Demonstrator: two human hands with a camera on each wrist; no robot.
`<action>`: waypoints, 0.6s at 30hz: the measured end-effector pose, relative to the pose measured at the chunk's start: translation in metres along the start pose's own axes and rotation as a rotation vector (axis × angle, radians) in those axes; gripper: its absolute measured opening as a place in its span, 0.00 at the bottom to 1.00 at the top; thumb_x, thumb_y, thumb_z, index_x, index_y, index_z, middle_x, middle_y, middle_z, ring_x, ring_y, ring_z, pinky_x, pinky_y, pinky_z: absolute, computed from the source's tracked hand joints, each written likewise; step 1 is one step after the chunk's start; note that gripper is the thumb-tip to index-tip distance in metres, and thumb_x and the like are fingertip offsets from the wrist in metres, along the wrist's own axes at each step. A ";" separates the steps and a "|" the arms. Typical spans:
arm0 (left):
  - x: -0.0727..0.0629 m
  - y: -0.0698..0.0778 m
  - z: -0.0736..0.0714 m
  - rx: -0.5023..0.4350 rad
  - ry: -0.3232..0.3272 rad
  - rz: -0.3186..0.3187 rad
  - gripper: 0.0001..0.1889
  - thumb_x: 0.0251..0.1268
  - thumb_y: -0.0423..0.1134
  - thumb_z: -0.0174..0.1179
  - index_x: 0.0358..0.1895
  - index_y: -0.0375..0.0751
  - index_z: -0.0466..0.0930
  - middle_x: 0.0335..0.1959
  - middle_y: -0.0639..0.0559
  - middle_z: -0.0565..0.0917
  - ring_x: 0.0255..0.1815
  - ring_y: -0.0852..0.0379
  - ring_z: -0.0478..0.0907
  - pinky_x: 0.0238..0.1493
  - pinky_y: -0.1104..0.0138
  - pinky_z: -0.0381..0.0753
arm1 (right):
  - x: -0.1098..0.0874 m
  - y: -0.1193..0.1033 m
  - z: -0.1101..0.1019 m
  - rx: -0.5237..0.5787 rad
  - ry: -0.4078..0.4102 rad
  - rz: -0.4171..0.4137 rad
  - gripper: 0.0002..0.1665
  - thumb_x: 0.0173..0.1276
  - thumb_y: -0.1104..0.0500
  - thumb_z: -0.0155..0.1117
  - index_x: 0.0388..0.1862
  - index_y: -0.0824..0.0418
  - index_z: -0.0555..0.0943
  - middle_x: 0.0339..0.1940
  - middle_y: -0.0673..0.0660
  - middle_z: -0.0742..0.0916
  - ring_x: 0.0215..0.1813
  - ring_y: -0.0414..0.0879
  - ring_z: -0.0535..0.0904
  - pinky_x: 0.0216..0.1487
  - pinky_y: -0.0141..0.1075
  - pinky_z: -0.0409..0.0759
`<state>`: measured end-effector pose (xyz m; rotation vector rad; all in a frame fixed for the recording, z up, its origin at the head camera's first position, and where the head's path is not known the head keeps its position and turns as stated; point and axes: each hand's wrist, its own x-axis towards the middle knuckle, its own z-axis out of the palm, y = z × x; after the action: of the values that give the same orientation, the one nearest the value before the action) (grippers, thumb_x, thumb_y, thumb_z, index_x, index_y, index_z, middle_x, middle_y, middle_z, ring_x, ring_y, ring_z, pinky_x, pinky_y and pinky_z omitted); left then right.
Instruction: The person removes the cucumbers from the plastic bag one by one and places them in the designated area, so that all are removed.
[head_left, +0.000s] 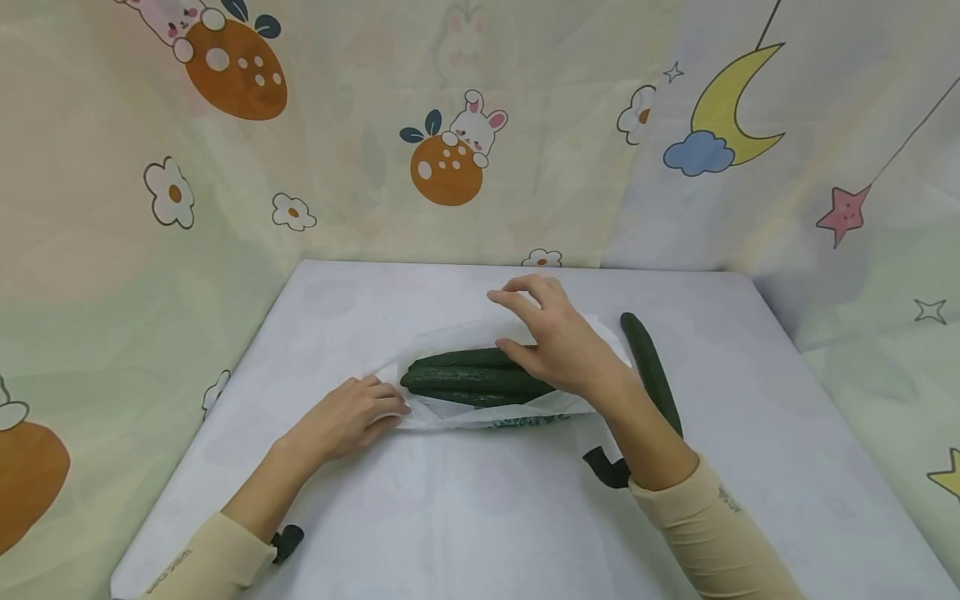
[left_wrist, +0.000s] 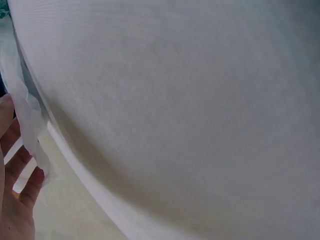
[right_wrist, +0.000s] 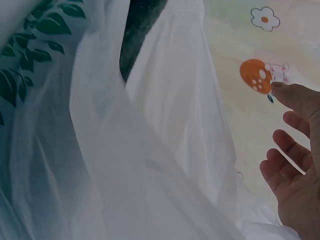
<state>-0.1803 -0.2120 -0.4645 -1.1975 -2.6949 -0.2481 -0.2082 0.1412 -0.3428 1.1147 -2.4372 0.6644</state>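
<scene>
Several dark green cucumbers [head_left: 472,385] lie side by side in a thin white plastic bag [head_left: 438,417] with a green leaf print. At the bag's left end, my left hand [head_left: 348,419] holds its edge; in the left wrist view the plastic [left_wrist: 26,115] runs along the fingertips. My right hand [head_left: 562,342] hovers over the right end of the cucumbers, fingers spread and holding nothing, and hides that end. Another cucumber [head_left: 651,367] lies on the table right of the bag, partly behind my right forearm.
A white-covered table [head_left: 465,517] carries everything. Patterned cloth [head_left: 345,133] hangs behind it and at both sides. Black straps [head_left: 607,468] show at both wrists.
</scene>
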 end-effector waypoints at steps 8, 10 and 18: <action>0.001 -0.001 0.004 -0.039 -0.057 -0.056 0.11 0.65 0.41 0.71 0.50 0.54 0.87 0.53 0.58 0.83 0.54 0.53 0.79 0.53 0.56 0.80 | -0.006 0.005 0.020 0.063 -0.059 -0.015 0.33 0.67 0.59 0.73 0.70 0.58 0.74 0.65 0.59 0.76 0.68 0.54 0.70 0.60 0.44 0.79; 0.001 -0.002 0.005 -0.042 -0.064 -0.068 0.12 0.65 0.42 0.72 0.50 0.55 0.87 0.53 0.58 0.83 0.54 0.53 0.79 0.52 0.55 0.81 | -0.006 0.004 0.023 0.073 -0.079 -0.022 0.34 0.67 0.59 0.74 0.71 0.57 0.74 0.64 0.58 0.76 0.66 0.52 0.72 0.61 0.43 0.79; 0.003 -0.006 0.009 -0.063 -0.077 -0.068 0.12 0.63 0.43 0.73 0.50 0.54 0.87 0.53 0.57 0.81 0.54 0.52 0.79 0.52 0.55 0.81 | -0.011 0.003 0.038 0.123 -0.220 -0.038 0.37 0.67 0.57 0.75 0.73 0.57 0.73 0.60 0.53 0.79 0.60 0.46 0.78 0.60 0.38 0.80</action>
<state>-0.1875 -0.2115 -0.4732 -1.1557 -2.8177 -0.3044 -0.2088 0.1286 -0.3800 1.3437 -2.5788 0.7227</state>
